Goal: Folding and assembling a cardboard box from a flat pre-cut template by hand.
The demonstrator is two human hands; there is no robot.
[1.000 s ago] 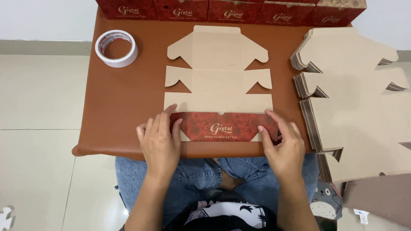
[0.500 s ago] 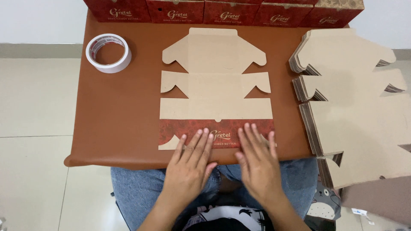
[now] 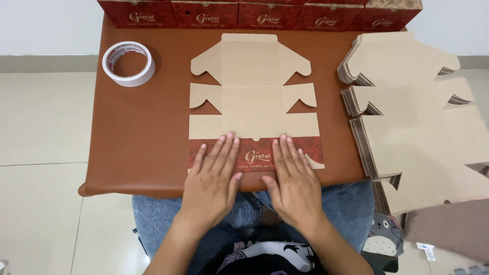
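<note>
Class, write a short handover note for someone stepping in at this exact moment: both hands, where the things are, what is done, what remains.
Left hand and right hand: flat, palms down on the red printed flap of the flat brown cardboard box blank, no grip.
White tape roll lies far left on the brown table; stack of flat brown blanks right; red boxes along the far edge.
Done: near flap folded over.
Left: other panels still flat.

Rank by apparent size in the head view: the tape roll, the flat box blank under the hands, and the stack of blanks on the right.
1. Stack of blanks, though it looks close to the next.
2. Box blank.
3. Tape roll, clearly smallest.
</note>
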